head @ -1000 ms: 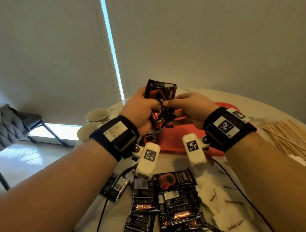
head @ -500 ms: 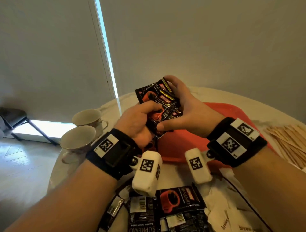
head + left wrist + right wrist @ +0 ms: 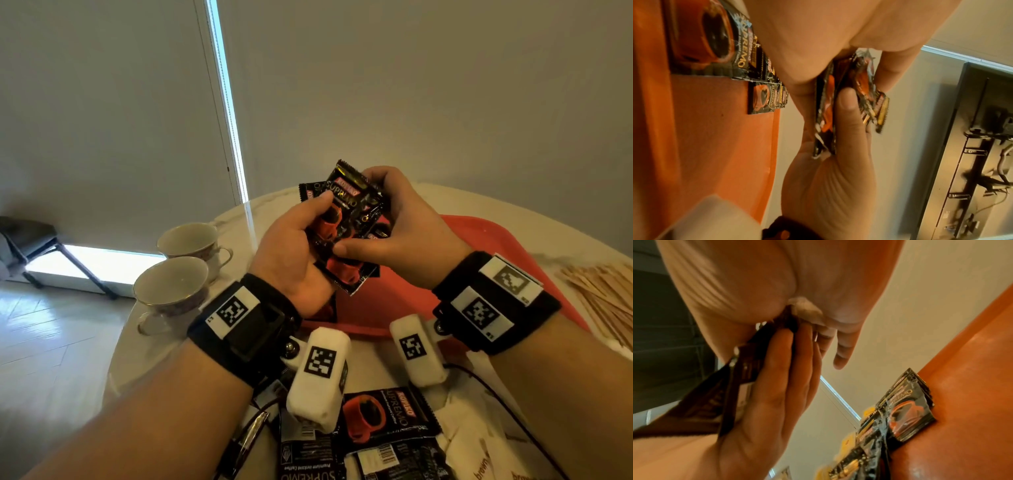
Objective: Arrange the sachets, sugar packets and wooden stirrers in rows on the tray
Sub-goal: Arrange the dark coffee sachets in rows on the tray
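Note:
Both hands hold one bunch of black coffee sachets (image 3: 349,212) in the air above the red tray (image 3: 496,246). My left hand (image 3: 305,236) grips the bunch from the left, thumb on the front sachet. My right hand (image 3: 400,222) wraps its right edge, thumb underneath and fingers curled over the top. In the left wrist view the left thumb (image 3: 846,105) presses the sachets (image 3: 826,113). In the right wrist view the right fingers (image 3: 781,366) lie along the sachets (image 3: 725,394). More sachets (image 3: 760,97) (image 3: 906,415) lie in a row on the tray (image 3: 715,138) (image 3: 972,369).
Loose sachets (image 3: 383,418) and white sugar packets (image 3: 479,455) lie on the table's near edge below my wrists. Wooden stirrers (image 3: 603,294) are piled right of the tray. Two teacups (image 3: 188,240) (image 3: 171,284) stand at the left edge of the round table.
The bunch has turned and fanned, with one sachet now standing up in front. My right hand went from pinching with its fingertips to wrapping the bunch's right edge. My view has dropped and shifted.

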